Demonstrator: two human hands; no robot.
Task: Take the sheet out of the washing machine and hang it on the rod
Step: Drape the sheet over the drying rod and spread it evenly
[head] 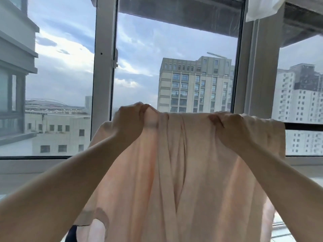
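Both hands grip the sheet [188, 172] at its top edge: the left hand [129, 123] has its fingers curled over a bunched fold of fabric, and the right hand [232, 130] closes its fingers round the cloth a little way along the same edge. The two hands are raised side by side, well apart from each other, with a taut span of fabric between them.

The sheet is a pale peach-pink, thin enough that daylight glows through it, and it falls in long vertical folds and creases from the hands down out of view at the bottom. Near the lower left a rounded lighter patch with a darker outline shows on it.

Its top edge lies over the dark rod [304, 126], which runs out horizontally to the right of the right hand; the cloth covers the rest of the rod. Behind it stands a window frame [103, 70] with high buildings and cloudy sky beyond.
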